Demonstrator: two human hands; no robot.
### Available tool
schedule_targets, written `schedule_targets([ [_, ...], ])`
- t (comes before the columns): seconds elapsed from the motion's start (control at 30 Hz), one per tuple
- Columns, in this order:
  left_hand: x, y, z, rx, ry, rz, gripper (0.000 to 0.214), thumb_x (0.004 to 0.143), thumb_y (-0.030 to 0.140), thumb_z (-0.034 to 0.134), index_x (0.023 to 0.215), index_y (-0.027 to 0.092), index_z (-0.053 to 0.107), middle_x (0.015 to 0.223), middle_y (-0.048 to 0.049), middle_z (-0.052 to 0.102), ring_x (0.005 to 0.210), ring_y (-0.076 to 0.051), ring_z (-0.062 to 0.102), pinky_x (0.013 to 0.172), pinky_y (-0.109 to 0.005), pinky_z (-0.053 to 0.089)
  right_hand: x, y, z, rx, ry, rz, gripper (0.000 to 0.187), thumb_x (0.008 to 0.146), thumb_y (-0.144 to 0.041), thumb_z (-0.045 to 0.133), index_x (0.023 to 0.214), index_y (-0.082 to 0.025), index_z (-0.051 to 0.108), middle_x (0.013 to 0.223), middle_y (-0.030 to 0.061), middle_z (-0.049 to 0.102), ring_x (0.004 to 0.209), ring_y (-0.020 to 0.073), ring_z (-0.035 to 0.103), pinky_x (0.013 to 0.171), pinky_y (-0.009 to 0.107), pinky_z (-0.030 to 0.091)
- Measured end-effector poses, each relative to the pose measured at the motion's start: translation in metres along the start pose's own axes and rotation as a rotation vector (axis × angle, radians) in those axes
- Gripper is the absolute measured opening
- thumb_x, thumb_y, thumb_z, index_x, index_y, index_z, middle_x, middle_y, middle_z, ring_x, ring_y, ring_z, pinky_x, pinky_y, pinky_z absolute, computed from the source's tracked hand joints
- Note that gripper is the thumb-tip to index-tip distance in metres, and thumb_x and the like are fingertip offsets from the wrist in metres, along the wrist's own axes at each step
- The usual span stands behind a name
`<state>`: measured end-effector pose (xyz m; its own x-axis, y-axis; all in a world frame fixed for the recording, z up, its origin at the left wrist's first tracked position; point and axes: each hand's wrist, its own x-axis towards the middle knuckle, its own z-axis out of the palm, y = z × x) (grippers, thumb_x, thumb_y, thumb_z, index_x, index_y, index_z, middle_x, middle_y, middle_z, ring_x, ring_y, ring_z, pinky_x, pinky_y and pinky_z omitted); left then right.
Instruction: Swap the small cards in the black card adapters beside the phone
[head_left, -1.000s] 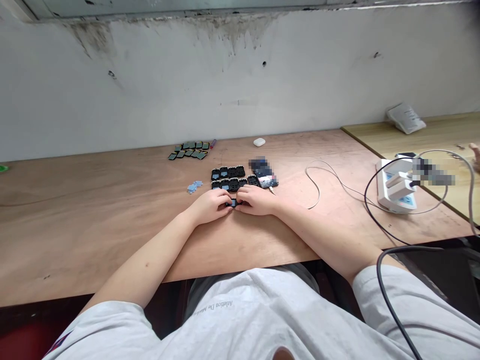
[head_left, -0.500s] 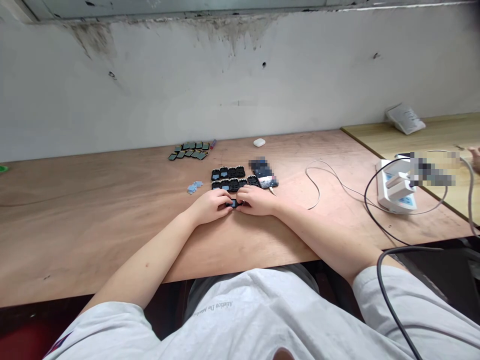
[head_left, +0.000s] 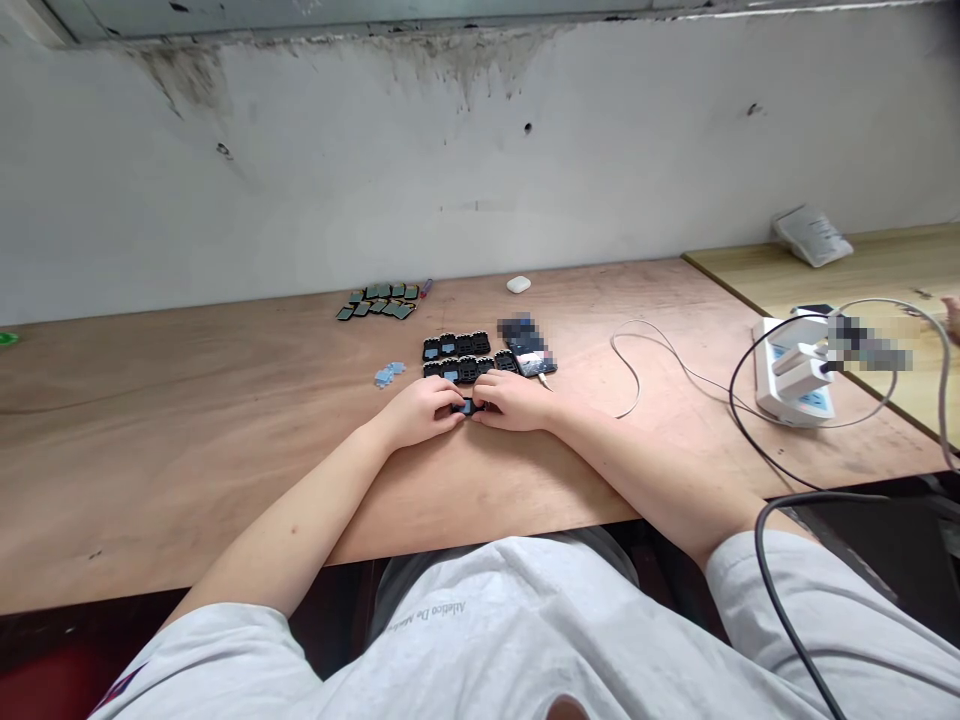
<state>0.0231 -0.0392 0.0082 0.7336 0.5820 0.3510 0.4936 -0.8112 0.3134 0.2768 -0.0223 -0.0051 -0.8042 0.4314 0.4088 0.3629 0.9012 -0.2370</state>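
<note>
My left hand (head_left: 418, 412) and my right hand (head_left: 514, 402) rest on the wooden table (head_left: 225, 440), fingertips pinched together on one small black part (head_left: 468, 406) with a bluish window. Just beyond my fingers lie two rows of several like black parts (head_left: 459, 357). A little heap of pale blue pieces (head_left: 388, 375) sits to the left of them. Farther back is a cluster of small green squares (head_left: 379, 300).
A phone (head_left: 527, 350) with a white cable (head_left: 660, 380) lies right of the black parts. A white power strip (head_left: 795, 378) with plugs and dark cords stands at the right. A small white case (head_left: 518, 285) sits near the wall. Another person's fingers (head_left: 952, 315) show at the right edge.
</note>
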Motion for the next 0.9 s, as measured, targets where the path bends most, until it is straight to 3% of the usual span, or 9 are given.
schedule_targets([
  [0.4, -0.002, -0.003, 0.004, 0.072, 0.072, 0.082, 0.014, 0.096, 0.029, 0.064, 0.099, 0.022, 0.075, 0.105, -0.0082, 0.075, 0.092, -0.022, 0.068, 0.084, -0.040, 0.056, 0.001, -0.001, -0.001, 0.009, -0.006, 0.000, 0.017, 0.099, -0.033, 0.062, 0.090, -0.019, 0.063, 0.092, 0.0068, 0.064, 0.084, 0.0204, 0.058, 0.080, 0.034, 0.048],
  [0.53, -0.002, -0.001, 0.001, 0.086, 0.126, 0.068, 0.011, 0.094, 0.027, 0.064, 0.095, 0.022, 0.074, 0.102, -0.0080, 0.075, 0.091, -0.022, 0.068, 0.083, -0.040, 0.057, -0.001, -0.004, -0.003, 0.031, 0.069, -0.008, 0.010, 0.097, -0.028, 0.063, 0.102, -0.020, 0.065, 0.116, 0.0117, 0.064, 0.097, 0.0223, 0.063, 0.085, 0.035, 0.053],
  [0.63, -0.003, -0.002, -0.001, 0.104, 0.224, 0.033, 0.010, 0.093, 0.029, 0.066, 0.097, 0.023, 0.073, 0.106, -0.0085, 0.074, 0.099, -0.023, 0.068, 0.089, -0.042, 0.058, -0.002, -0.005, -0.004, 0.036, 0.166, 0.008, 0.020, 0.095, -0.024, 0.063, 0.115, -0.020, 0.063, 0.136, 0.0147, 0.057, 0.102, 0.0222, 0.066, 0.089, 0.036, 0.056],
  [0.77, -0.005, -0.010, -0.001, 0.165, 0.373, -0.051, 0.013, 0.094, 0.034, 0.067, 0.099, 0.024, 0.073, 0.107, -0.0081, 0.074, 0.101, -0.024, 0.067, 0.091, -0.043, 0.057, -0.004, -0.004, -0.002, 0.021, 0.178, 0.020, 0.033, 0.092, -0.019, 0.064, 0.125, -0.021, 0.062, 0.137, 0.0152, 0.057, 0.099, 0.0222, 0.068, 0.085, 0.037, 0.058],
  [0.9, -0.005, -0.017, -0.001, 0.175, 0.421, -0.138, 0.018, 0.097, 0.039, 0.064, 0.096, 0.024, 0.073, 0.104, -0.0067, 0.074, 0.099, -0.023, 0.066, 0.093, -0.042, 0.055, -0.004, -0.006, -0.002, 0.016, 0.185, 0.057, 0.040, 0.094, -0.021, 0.062, 0.133, -0.022, 0.060, 0.146, 0.0163, 0.051, 0.096, 0.0208, 0.068, 0.087, 0.038, 0.059],
])
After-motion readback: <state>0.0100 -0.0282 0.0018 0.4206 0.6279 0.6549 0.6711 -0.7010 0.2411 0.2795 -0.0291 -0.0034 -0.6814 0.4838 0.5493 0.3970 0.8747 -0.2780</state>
